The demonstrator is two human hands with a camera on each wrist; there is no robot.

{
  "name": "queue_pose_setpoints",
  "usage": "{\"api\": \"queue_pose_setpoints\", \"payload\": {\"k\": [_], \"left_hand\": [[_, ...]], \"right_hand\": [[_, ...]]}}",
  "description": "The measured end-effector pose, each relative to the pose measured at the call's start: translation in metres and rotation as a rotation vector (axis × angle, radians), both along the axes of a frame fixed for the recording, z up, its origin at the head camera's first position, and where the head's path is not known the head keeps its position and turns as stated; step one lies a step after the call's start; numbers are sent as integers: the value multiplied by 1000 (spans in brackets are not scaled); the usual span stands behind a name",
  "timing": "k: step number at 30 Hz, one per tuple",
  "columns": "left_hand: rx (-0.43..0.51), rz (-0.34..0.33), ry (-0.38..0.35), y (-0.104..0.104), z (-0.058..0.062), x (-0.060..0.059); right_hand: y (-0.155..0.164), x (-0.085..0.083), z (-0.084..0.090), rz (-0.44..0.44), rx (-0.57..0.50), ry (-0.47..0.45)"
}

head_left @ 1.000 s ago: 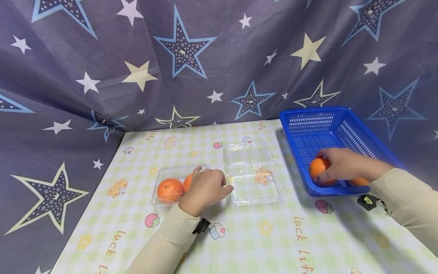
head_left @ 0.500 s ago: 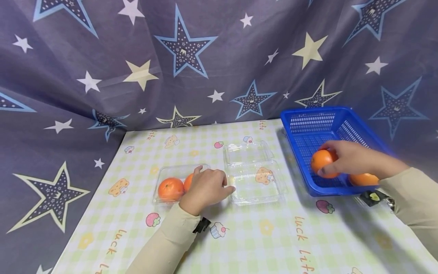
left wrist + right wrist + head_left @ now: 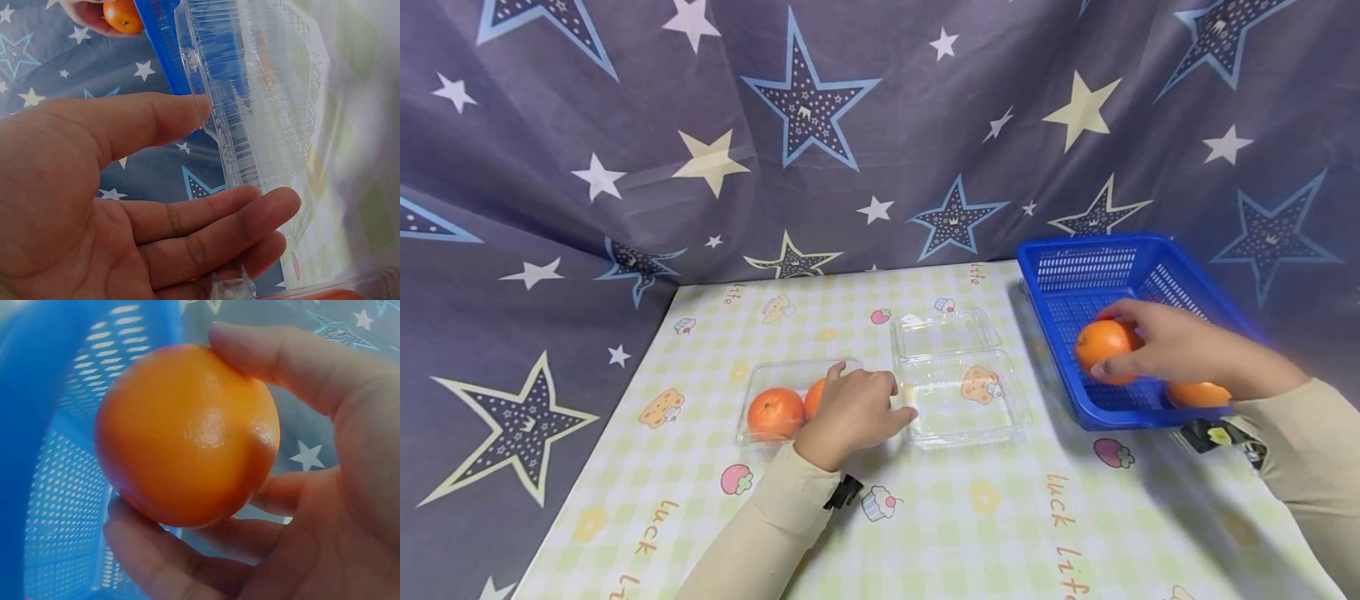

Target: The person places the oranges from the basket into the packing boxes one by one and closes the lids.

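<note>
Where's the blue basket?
In the head view, the blue basket is on the right, beside the empty clear box, partly hidden by the right hand.

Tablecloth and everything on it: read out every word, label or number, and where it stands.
"luck": tablecloth, near left.
"Li", cut off: tablecloth, below that.
"luck": tablecloth, near right.
"Life": tablecloth, below that, at the picture's edge.
"life", small, twice: tablecloth's far edge.
Basket and clear containers: no readable label.

The tablecloth (image 3: 940,542) reads "luck" and "life".
</note>
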State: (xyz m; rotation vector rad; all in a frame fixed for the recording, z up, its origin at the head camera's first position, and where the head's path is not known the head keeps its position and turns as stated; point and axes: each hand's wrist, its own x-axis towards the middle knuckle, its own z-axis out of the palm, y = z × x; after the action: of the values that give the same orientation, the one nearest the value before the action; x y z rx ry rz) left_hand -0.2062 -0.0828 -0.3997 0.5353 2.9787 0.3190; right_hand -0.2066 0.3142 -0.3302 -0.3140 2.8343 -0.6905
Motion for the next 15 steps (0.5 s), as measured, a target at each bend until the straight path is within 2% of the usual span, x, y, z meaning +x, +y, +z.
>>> {"api": "queue_pose_setpoints", "payload": {"k": [9,15], "left_hand": [[6,-2,11,0,1,0],[11,-4,20,0,1,0]], "right_hand": [[-16,9,8,-26,29,126],[-29,13,10,-55,-21,171]]}}
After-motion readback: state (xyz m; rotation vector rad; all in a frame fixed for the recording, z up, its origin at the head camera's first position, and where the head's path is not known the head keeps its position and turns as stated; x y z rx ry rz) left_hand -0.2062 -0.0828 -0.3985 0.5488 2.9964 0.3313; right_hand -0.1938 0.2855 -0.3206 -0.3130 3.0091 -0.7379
